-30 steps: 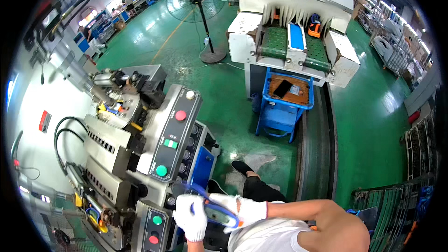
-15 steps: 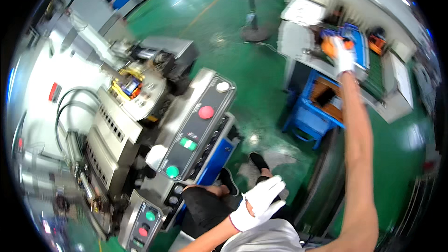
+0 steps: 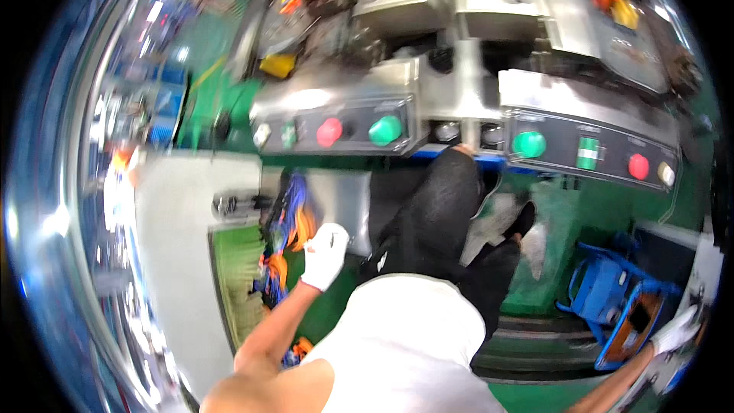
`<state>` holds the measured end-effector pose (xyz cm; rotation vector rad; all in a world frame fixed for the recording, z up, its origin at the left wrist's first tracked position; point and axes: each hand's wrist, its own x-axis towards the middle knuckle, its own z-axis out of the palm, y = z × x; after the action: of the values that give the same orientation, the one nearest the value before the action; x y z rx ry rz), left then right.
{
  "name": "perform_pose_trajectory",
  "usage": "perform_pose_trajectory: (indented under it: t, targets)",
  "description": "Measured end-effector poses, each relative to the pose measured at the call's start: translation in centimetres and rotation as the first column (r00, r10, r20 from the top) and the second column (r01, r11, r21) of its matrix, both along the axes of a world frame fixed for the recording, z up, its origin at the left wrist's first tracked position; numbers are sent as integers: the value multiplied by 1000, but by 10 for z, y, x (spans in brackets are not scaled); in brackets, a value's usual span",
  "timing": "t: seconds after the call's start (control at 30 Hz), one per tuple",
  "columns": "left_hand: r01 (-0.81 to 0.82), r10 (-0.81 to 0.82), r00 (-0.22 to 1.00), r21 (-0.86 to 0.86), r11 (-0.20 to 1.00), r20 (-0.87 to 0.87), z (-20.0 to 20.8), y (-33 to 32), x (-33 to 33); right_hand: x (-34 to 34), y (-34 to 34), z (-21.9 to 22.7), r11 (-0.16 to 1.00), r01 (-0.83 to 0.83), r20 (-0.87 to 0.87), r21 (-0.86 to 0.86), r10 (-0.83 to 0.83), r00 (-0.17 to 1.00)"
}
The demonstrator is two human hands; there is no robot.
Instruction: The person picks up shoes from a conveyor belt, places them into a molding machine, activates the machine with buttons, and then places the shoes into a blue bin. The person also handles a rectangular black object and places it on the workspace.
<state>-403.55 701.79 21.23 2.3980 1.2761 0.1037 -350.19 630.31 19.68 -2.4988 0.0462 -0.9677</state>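
Note:
My left hand (image 3: 326, 256), in a white glove, is in front of the left work table, beside a bundle of blue and orange pieces (image 3: 294, 214). Its fingers are bent with a small gap between them, and nothing shows in them. More blue and orange pieces (image 3: 273, 279) lie along the table's near side. Out at the far right my gloved right hand (image 3: 677, 329) stretches over the edge of a bench, next to a blue stool (image 3: 600, 291). Its fingers look extended, somewhat smeared, and no object can be seen in them.
Ahead stand two machines with control panels, the left panel (image 3: 352, 126) and the right panel (image 3: 566, 149), bearing green and red buttons. The grey table (image 3: 176, 222) on the left carries a green mat (image 3: 237, 283). A brown-topped blue stand (image 3: 631, 321) is at right.
My view has swung left, bringing the left table in. My left hand has moved from over my lap toward the blue and orange bundle. My right hand has come away from the orange-and-blue items.

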Motion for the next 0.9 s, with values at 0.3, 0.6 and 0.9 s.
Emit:
perform_pose_trajectory:
  t: [0.3, 0.6, 0.9]
  targets:
    - [-650, 696, 316, 387, 654, -645, -65, -125, -498, -249, 410, -109, 662, -129, -567, 739, 713, 412]
    - [-948, 941, -239, 268, -172, -240, -106, -239, -557, -206, 516, -44, 533, -816, -748, 224, 631, 206]
    - [-918, 926, -135, 396, 17, -354, -95, -195, -539, -190, 547, 5, 428, -888, -769, 170, 621, 152]
